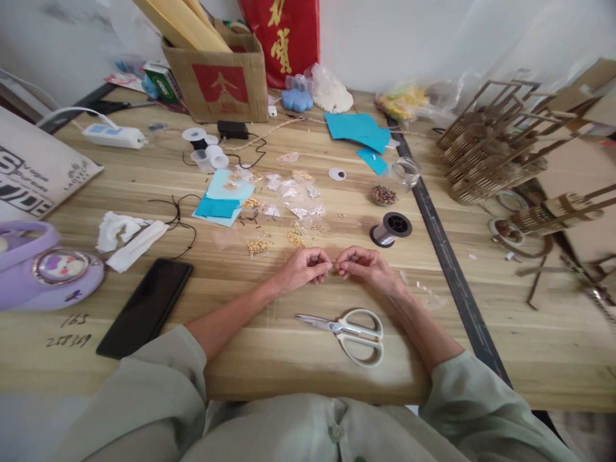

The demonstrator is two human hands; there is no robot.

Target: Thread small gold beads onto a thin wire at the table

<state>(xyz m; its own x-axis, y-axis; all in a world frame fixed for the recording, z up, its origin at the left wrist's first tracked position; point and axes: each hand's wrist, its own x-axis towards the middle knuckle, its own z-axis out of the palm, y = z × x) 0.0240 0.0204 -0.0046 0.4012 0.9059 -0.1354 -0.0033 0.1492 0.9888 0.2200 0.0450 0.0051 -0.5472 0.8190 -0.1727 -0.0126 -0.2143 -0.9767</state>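
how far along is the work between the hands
Done, by the look of it: the gold pieces are set out in small piles. In hand: the left hand and right hand nearly meet at the fingertips; any piece there is too small to judge. Probably left: the loose gold pieces, with wire spool and scissors lying untouched.

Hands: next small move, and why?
I'd ease the left hand slightly toward the right hand: both look pinched, fingertips facing across a narrow gap. Anything held is too small to identify, so a slow approach seems safest.
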